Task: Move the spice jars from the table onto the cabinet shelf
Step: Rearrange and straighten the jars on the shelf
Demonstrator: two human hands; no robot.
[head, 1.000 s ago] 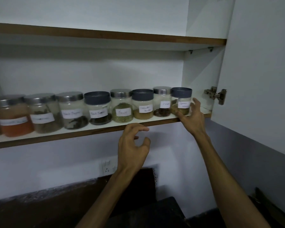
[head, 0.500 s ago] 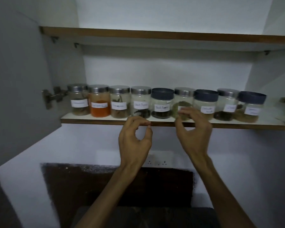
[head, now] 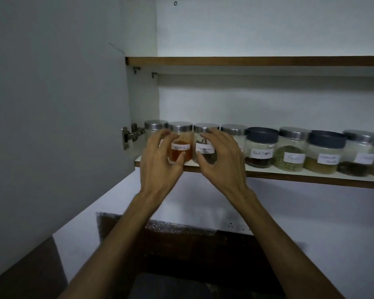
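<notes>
Several labelled glass spice jars stand in a row on the cabinet shelf (head: 289, 176). My left hand (head: 160, 162) wraps the orange powder jar (head: 181, 140), second from the left: fingers on its left side, thumb on its lower front. My right hand (head: 221, 162) cups the neighbouring jar of dark sticks (head: 203, 145), thumb low on the front, fingers curved over its right side and steel lid. Both jars rest on the shelf. The leftmost jar (head: 154, 126) is half hidden behind my left fingers. To the right stand the black pepper jar (head: 261, 148), a green seed jar (head: 290, 151) and more.
The open cabinet door (head: 52, 126) fills the left, with its hinge (head: 130, 134) beside the leftmost jar. An upper shelf (head: 246, 61) runs above the jars. Below are the white wall with a socket (head: 235, 226) and a dark counter (head: 181, 283).
My view has swung left along the shelf. Both hands rose from below the shelf edge and moved left onto the orange jar and the jar beside it.
</notes>
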